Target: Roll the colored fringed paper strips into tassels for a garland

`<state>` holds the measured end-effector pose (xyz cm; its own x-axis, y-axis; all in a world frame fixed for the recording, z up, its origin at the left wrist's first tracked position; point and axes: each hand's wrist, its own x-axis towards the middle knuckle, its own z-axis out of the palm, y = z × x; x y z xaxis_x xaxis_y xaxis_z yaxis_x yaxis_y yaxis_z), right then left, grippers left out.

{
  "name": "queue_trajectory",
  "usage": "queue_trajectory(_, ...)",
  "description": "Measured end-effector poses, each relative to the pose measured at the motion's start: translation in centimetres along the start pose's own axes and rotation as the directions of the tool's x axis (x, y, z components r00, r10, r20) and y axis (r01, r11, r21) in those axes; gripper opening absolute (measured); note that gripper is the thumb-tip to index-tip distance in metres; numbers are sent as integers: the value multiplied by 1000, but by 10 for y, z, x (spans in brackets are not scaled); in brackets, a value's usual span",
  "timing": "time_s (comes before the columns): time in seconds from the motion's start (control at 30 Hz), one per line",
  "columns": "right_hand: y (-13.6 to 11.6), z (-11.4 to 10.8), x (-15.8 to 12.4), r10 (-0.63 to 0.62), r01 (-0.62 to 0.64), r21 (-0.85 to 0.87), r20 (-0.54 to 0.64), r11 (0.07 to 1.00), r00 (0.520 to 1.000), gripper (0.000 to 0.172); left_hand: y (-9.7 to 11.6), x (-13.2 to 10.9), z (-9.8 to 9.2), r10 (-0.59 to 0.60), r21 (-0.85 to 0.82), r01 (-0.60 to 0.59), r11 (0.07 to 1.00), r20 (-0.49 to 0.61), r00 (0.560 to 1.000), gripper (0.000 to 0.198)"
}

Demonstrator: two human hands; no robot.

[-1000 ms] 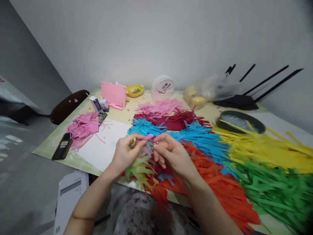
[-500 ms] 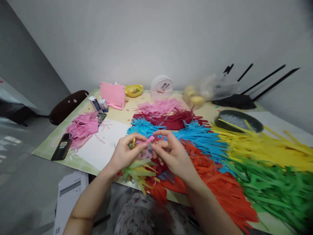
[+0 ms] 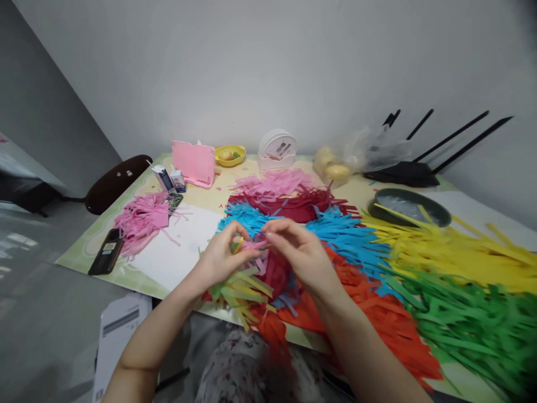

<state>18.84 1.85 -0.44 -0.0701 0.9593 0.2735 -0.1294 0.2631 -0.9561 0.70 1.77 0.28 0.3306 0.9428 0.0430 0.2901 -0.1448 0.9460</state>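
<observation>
My left hand [image 3: 222,258] and my right hand [image 3: 300,253] meet above the table's near edge, fingers pinched together on a thin pink paper strip [image 3: 251,244] stretched between them. A hanging bunch of mixed strips [image 3: 247,282], green, yellow, red and pale pink, dangles under the left hand's grip. Directly behind the hands lie the blue strip pile [image 3: 335,232] and the orange strip pile [image 3: 369,305].
Fringed paper piles cover the table: pink [image 3: 274,182], dark red [image 3: 300,204], yellow [image 3: 453,252], green [image 3: 474,324], and pink at left [image 3: 140,218]. A white sheet [image 3: 180,252], black phone [image 3: 106,252], pink tablet case [image 3: 194,162], yellow bowl [image 3: 229,155], dark tray [image 3: 409,206].
Both hands rose slightly and drew closer over the blue pile; the pink strip is now pulled flat between the fingertips, and the hanging bunch swung a little.
</observation>
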Motion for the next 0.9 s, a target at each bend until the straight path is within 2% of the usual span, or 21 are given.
queue_trajectory(0.07,-10,-10,3,-57,91,156,-210,984,976,19,-4,3,-6,-9,1,9,1000,23,1000,34)
queue_trajectory(0.13,-22,-28,7,-98,225,271,-413,936,905,20,-8,7,-17,-2,29,1,1000,47,999,31)
queue_trajectory(0.2,-34,-46,10,-165,372,264,-574,890,802,21,-13,9,-31,54,101,-61,993,65,996,28)
queue_trajectory(0.23,-37,-52,10,-193,411,236,-614,881,766,22,-14,9,-38,99,150,-107,983,59,993,29)
queue_trajectory(0.27,-39,-55,10,-213,421,207,-623,883,753,21,-14,9,-43,147,202,-154,967,47,988,31)
queue_trajectory(0.3,-39,-52,9,-224,396,177,-592,901,774,18,-12,9,-47,192,251,-194,948,30,981,33)
queue_trajectory(0.33,-38,-46,7,-228,343,136,-521,929,823,15,-9,8,-49,222,295,-216,931,11,975,34)
queue_trajectory(0.4,-33,-24,4,-211,219,-5,-291,976,933,11,0,6,-48,220,352,-211,912,16,975,35)
queue_trajectory(0.43,-30,-11,3,-197,183,-101,-152,978,968,10,5,5,-44,199,357,-202,912,46,979,34)
queue_trajectory(0.47,-28,2,2,-183,176,-194,-19,965,983,9,9,4,-40,179,345,-196,918,81,981,33)
queue_trajectory(0.53,-26,22,3,-164,218,-323,185,921,969,9,16,3,-32,153,296,-196,935,162,975,31)
queue_trajectory(0.6,-26,32,5,-158,268,-378,298,886,942,7,18,3,-26,137,239,-185,953,204,969,32)
queue_trajectory(0.8,-27,28,7,-143,270,-424,306,865,941,9,14,-2,-24,144,95,-163,982,176,974,18)
queue_trajectory(0.9,-26,28,5,-124,268,-376,366,887,922,10,12,-4,-24,114,-11,-115,993,224,968,23)
